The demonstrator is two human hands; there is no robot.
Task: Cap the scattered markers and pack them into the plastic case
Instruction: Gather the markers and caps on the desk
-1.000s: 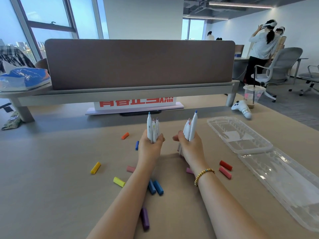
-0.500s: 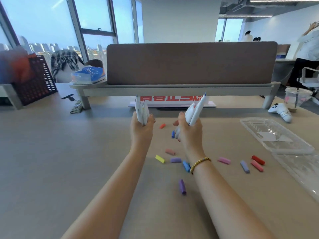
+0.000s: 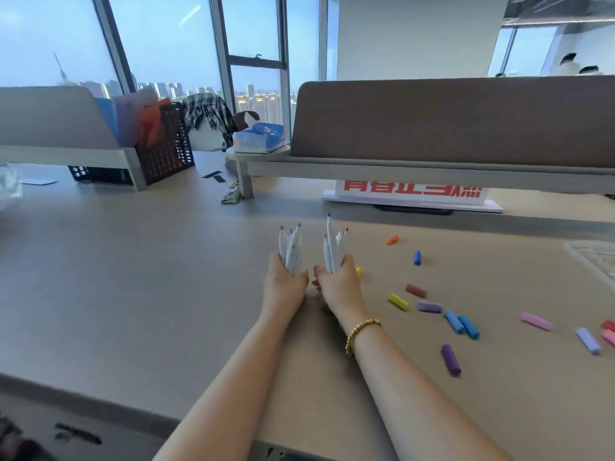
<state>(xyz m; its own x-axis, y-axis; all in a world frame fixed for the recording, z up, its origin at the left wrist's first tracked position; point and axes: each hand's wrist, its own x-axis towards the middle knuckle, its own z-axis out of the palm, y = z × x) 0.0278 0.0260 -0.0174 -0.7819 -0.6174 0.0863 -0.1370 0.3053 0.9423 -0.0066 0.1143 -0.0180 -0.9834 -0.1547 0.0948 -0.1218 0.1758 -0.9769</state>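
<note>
- Gripping a bunch of uncapped white markers (image 3: 292, 252), the left hand (image 3: 284, 287) has its fingers curled round the barrels and holds them upright, tips pointing up.
- Just beside it, the right hand (image 3: 339, 286) clasps a second bunch of markers (image 3: 332, 251) in the same way, tips up; one marker stands taller than the others in that bunch.
- Both hands sit low over the table (image 3: 149, 294), thumbs near each other, almost touching.
- A beaded bracelet (image 3: 361, 331) circles the right wrist.
- Loose caps lie on the table to the right of the right hand: a yellow cap (image 3: 398, 301), a dark red cap (image 3: 415, 290) and a lilac cap (image 3: 429, 307) nearest, then two blue caps (image 3: 462, 323) lying side by side.
- Beyond the right hand and further out lie an orange cap (image 3: 392, 240) and a single blue cap (image 3: 417, 257).
- A purple cap (image 3: 451, 359) lies beside the right forearm, nearer the person.
- A pink cap (image 3: 536, 321) and a pale blue cap (image 3: 588, 340) lie well to the right.
- Only a corner of the plastic case (image 3: 595, 257) shows at the frame's far right edge, well apart from both hands.
</note>
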